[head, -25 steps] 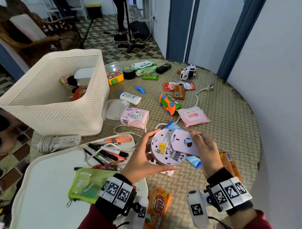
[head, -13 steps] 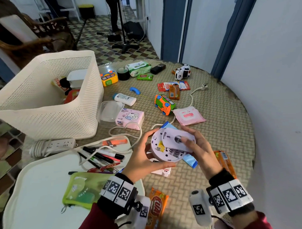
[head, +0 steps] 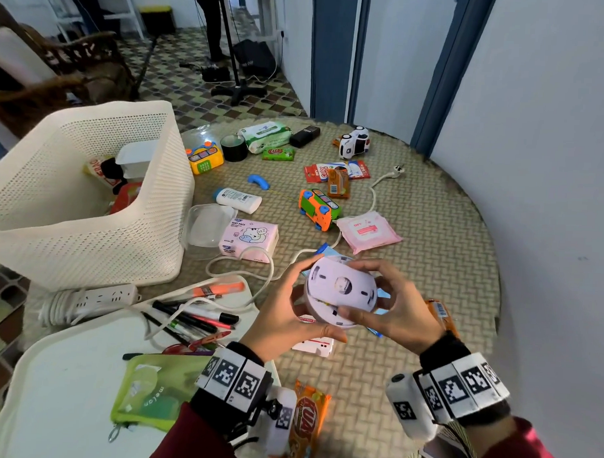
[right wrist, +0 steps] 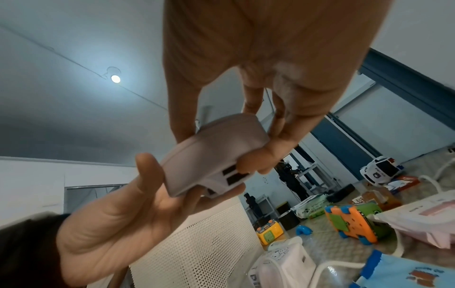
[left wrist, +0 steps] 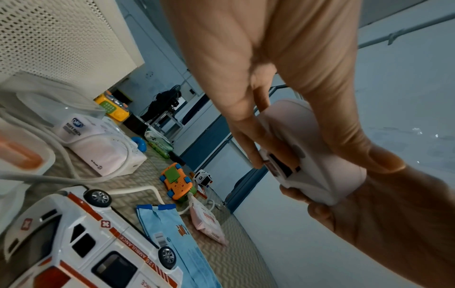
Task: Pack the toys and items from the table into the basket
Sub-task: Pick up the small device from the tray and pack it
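Over the table's near middle I hold a round white device (head: 341,288) with a flat cover plate on top. My left hand (head: 301,300) cups its body from the left, thumb underneath. From the right, my right hand (head: 377,293) grips the cover, fingers curled over the rim and thumb on the near edge. The left wrist view shows the device (left wrist: 307,152) between both hands, and so does the right wrist view, device (right wrist: 214,155). The white mesh basket (head: 150,223) stands at the left with a few things inside.
Scattered on the woven table are an orange-green toy car (head: 318,209), a police car (head: 354,146), a pink tissue pack (head: 249,237), pink wipes (head: 367,231) and a yellow toy phone (head: 204,157). A toy ambulance (left wrist: 81,243) lies under my hands. A white tray (head: 66,374) with pens sits near left.
My right hand has brought the cover plate from a tilted, raised position down flat onto the round body. The view has shifted slightly.
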`<state>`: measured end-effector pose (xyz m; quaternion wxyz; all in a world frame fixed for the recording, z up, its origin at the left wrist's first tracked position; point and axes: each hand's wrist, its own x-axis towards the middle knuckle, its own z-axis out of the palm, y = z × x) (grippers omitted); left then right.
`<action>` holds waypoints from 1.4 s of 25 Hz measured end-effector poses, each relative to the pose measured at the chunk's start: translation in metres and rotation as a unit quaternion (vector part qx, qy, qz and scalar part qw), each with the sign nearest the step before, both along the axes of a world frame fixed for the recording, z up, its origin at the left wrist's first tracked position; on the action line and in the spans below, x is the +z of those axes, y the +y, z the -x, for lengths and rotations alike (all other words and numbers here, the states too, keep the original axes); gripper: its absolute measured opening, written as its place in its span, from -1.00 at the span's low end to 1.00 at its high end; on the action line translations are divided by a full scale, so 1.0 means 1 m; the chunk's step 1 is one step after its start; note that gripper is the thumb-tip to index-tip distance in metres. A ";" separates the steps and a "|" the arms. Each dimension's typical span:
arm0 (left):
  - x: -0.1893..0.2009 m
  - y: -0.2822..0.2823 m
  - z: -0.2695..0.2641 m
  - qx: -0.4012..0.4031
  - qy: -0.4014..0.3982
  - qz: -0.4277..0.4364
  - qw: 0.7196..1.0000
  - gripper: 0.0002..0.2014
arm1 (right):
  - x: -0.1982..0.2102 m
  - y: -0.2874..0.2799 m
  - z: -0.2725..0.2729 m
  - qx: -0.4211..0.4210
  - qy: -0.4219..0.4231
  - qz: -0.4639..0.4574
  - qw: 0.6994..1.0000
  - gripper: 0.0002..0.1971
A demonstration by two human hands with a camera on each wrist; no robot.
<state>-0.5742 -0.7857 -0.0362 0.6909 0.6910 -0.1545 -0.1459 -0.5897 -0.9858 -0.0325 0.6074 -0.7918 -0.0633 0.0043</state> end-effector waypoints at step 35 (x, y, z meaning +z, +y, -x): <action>-0.009 -0.012 -0.006 0.067 -0.041 0.012 0.997 -0.05 | 0.005 -0.007 -0.004 -0.049 -0.027 0.003 0.998 -0.38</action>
